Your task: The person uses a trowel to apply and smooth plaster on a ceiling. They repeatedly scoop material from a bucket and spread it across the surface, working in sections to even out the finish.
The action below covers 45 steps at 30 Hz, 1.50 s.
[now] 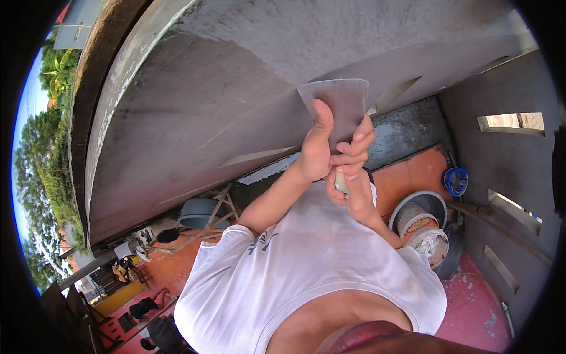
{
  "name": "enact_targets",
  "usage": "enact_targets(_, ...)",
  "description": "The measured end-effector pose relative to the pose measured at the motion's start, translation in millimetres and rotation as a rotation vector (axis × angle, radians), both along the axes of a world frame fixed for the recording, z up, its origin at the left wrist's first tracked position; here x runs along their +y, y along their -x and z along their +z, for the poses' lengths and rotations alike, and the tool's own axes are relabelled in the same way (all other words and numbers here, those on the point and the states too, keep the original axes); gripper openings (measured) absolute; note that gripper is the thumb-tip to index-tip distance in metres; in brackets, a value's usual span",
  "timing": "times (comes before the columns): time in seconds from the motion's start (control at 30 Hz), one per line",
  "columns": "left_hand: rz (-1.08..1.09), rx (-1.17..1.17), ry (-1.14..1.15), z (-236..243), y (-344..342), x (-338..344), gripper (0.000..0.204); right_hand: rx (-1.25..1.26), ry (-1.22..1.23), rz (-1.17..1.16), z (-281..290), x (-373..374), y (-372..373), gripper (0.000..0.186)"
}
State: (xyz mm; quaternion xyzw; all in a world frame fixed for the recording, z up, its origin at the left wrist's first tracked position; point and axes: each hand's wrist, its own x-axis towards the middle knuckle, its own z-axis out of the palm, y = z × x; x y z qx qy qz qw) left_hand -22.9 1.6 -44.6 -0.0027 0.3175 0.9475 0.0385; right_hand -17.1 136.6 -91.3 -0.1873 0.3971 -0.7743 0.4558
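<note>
A wide, flared putty knife (342, 109) is held up in front of my chest, its broad edge at the grey plastered wall (212, 100); whether it touches cannot be told. My right hand (356, 168) wraps its fingers round the pale handle (341, 182) and the lower blade. On the other side, my left hand (318, 147) has its thumb raised along the blade, while its other fingers are mostly hidden. Both hands are closed on the tool.
At right stand stained buckets (429, 245) by a grey basin (439, 206), and a blue pail (456, 180). A wooden trestle (221, 212) and a grey-blue tub (197, 213) are lower left. Slots (512, 123) pierce the right wall. People (159, 333) are far below left.
</note>
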Motion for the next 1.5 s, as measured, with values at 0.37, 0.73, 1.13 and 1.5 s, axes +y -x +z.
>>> enact_targets(0.37, 0.089, -0.035, 0.01, 2, 6, 7, 0.078, -0.059, 0.039, 0.062, -8, 4, 13, 0.051)
enact_targets(0.73, 0.073, 0.029, 0.008, 14, 7, 2, 0.077, 0.022, 0.073, 0.085, -3, 0, 17, 0.051)
enact_targets(1.13, 0.074, -0.02, 0.035, 10, 7, 5, 0.078, 0.053, 0.025, 0.096, -6, 8, 20, 0.046)
enact_targets(1.5, 0.028, -0.009, -0.062, -3, 5, 4, 0.077, 0.074, -0.015, 0.072, -9, 5, 16, 0.054)
